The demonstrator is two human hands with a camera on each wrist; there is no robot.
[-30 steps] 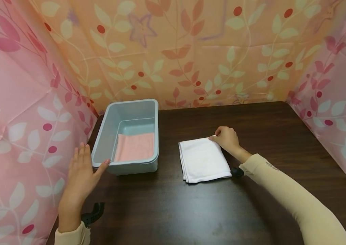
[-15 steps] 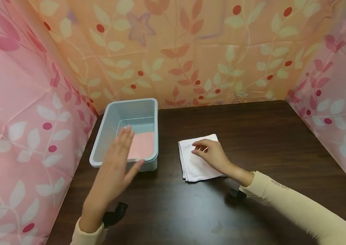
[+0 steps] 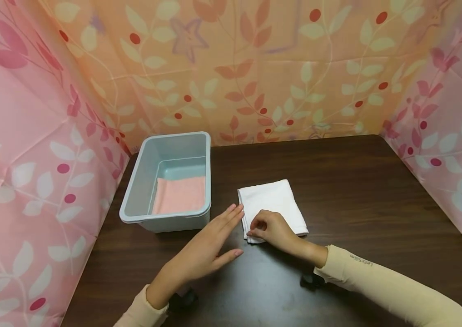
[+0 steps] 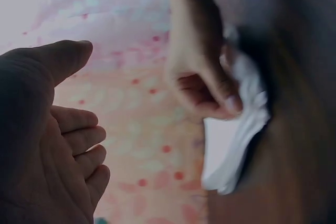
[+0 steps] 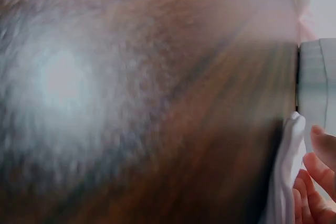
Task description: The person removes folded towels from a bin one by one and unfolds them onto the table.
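A folded white cloth (image 3: 273, 200) lies flat on the dark wooden table, its layered edges facing left and front. My right hand (image 3: 273, 229) is over its near left corner, fingers loosely bent and thumb tip close to the corner. In the right wrist view, the fingers (image 5: 310, 192) appear beside the cloth's layered edge (image 5: 286, 177), with the thumb apart from them. My left hand (image 3: 210, 247) is just left of the same corner, fingers straight, thumb spread, nothing held. The left wrist view shows its open palm (image 4: 58, 161) beside the cloth (image 4: 231, 140).
A light blue-grey plastic tub (image 3: 132, 195) stands at the back left of the table (image 3: 337, 181). Inside it, a folded pink cloth (image 3: 181, 195) lies on the bottom. Patterned curtains (image 3: 231, 68) hang behind and at both sides.
My left hand has moved right, from the tub's left side to the white cloth. My right hand has released the cloth's far right corner and come to its near left corner.
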